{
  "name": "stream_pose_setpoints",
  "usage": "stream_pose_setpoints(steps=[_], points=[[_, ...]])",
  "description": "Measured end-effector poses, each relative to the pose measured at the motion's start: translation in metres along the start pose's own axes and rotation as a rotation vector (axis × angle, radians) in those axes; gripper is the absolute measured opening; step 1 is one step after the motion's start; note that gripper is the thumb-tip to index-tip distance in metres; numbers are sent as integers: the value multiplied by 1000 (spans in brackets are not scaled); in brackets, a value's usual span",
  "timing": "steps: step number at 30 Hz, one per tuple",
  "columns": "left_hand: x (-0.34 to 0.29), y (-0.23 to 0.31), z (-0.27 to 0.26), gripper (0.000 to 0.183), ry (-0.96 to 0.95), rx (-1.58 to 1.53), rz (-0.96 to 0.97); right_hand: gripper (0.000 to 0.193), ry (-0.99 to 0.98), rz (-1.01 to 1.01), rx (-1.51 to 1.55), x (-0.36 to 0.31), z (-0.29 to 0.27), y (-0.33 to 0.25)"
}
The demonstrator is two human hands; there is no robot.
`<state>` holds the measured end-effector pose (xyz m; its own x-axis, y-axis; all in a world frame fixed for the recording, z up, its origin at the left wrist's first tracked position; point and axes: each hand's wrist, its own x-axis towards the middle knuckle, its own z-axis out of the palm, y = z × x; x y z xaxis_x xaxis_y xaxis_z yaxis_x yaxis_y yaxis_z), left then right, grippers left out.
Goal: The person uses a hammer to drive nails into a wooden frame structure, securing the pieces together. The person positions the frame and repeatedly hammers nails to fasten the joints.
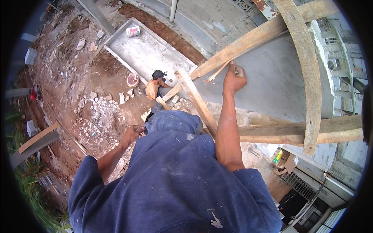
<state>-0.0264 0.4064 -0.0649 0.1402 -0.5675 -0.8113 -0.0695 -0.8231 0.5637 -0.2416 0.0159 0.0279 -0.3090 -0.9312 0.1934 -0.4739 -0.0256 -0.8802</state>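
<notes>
1. Right hand (pixel 235 79): raised beside the long plank; fingers curled inward, tips at the upper end of the thin strip. Whether they pinched it could not be told.
2. Thin strip (pixel 220 71): pale, with a frayed reddish end; lay aslant just left of the right hand, by the lower edge of the long plank.
3. Long plank (pixel 248 40): bare wood, set diagonally across the upper right.
4. Left hand (pixel 133 134): lower, near the hem of the shirt; fingers bent, hold on anything impossible to tell.
5. Shirt (pixel 175 174): dark blue, pale-spattered, worn by the person.
6. Further timber: a crossing board (pixel 305 70) at right, a beam (pixel 279 133) below, and a slanting brace (pixel 197 101) left of the right forearm.
7. Grey slab (pixel 272 73): smooth-faced, behind the right hand.
8. Basin (pixel 157 50): shallow, rectangular, well below; held a white-and-red bucket (pixel 133 31).
9. Co-worker (pixel 152 89): crouched at the basin's near side, dark-capped; a pinkish tub (pixel 132 80) stood near.
10. Ground: reddish earth with pale rubble (pixel 107 114).
</notes>
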Motion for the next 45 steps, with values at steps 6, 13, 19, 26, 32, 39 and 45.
stream_pose_setpoints(steps=[6, 13, 19, 26, 32, 39, 45], points=[[-81, 36, 9, 66, -257, -426, -266, 23, 20, -67, -5, 0, 7, 14], [-85, 130, 33, 39, -260, -779, -483, 24, 26, -32, -4, 1, 3, 7], [-70, 134, 33, 25, -221, -808, -575, 26, 4, -25, -9, -4, 3, -4], [-55, 121, 29, 24, -273, -826, -566, 28, 21, -44, -48, -2, 4, 2], [-51, 120, 28, 23, -291, -832, -575, 30, 22, -35, -125, 1, 4, 8], [-49, 113, 27, 22, -357, -957, -565, 30, -3, 15, -95, -2, 4, 1], [-52, 119, 27, 27, -337, -907, -584, 31, 5, -1, -104, -3, 5, 1]])
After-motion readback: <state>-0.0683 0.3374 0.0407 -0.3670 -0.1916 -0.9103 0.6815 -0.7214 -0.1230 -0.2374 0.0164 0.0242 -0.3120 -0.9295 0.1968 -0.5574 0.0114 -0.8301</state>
